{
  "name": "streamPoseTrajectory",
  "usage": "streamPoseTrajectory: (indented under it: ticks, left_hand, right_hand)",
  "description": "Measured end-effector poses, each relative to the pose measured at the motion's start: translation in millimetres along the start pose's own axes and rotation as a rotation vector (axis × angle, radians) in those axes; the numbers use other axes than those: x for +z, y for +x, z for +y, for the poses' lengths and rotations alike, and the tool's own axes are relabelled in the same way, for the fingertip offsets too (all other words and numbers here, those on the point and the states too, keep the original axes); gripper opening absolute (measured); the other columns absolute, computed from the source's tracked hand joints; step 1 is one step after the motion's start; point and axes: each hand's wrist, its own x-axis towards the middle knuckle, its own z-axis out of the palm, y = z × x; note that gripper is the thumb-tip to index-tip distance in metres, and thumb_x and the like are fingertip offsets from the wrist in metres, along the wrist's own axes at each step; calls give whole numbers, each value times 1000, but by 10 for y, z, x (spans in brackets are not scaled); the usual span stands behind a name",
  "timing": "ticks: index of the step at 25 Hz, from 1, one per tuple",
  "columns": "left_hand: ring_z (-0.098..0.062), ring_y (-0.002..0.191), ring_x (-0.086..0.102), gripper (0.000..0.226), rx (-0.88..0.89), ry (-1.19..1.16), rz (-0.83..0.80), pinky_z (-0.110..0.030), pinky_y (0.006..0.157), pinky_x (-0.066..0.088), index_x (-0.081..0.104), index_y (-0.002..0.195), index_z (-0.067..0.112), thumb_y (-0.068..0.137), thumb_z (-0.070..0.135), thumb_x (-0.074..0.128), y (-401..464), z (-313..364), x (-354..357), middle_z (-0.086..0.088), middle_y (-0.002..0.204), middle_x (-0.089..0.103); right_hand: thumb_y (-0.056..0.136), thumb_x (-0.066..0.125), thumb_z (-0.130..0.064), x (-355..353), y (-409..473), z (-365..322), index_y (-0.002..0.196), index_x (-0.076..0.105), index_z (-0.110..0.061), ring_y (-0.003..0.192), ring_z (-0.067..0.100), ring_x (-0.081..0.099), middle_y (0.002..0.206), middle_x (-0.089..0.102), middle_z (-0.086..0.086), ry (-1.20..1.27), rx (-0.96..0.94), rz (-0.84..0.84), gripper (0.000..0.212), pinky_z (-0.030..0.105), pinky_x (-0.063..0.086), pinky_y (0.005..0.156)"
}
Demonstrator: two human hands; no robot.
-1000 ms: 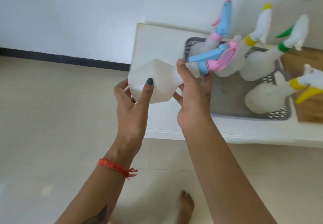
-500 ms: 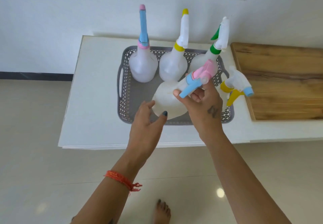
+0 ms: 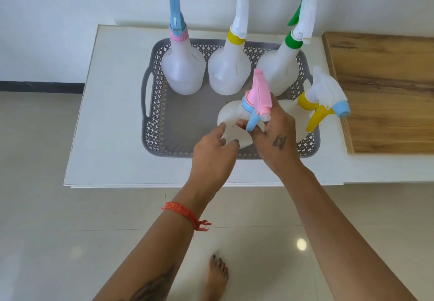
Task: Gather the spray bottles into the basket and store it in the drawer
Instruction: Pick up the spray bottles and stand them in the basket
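A grey lattice basket (image 3: 150, 117) sits on the white cabinet top (image 3: 110, 117). Three white spray bottles stand along its back: one with a blue-and-pink head (image 3: 182, 68), one with a yellow collar (image 3: 229, 70), one with a green collar (image 3: 279, 70). A bottle with a yellow trigger and blue nozzle (image 3: 321, 103) stands at the basket's right. The pink-headed bottle (image 3: 234, 117) stands upright in the front middle. My right hand (image 3: 277, 141) grips its neck under the blue trigger. My left hand (image 3: 215, 152) touches its body with fingers spread.
A wooden board (image 3: 385, 94) lies on the cabinet top right of the basket. A white wall rises behind. Glossy beige floor tiles and my bare foot (image 3: 216, 275) are below the cabinet's front edge (image 3: 141, 185).
The pink-headed bottle came from beside the cabinet's left into the basket and was tipped from leaning to upright. My left hand let go of its body and now rests against it.
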Motion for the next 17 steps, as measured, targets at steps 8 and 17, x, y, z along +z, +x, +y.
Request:
streamPoseTrajectory:
  ticks: [8,17]
  left_hand:
    - [-11,101,60,46,66,-68,141,-10,72,41,49,132,24,87,15,53,-141,1,-54,2,113,65]
    - [-2,102,59,27,98,-385,471,-24,87,51,56,117,27,92,19,54,-633,-489,-624,14,118,59]
  right_hand:
    - [69,62,15,-31,-216,-119,128,47,-1,110,17,56,119,59,5,82,188,65,63,29,46,99]
    - [81,62,-7,484,-1066,-957,95,55,-26,86,4,62,94,62,-10,470,562,446,24,23,53,79]
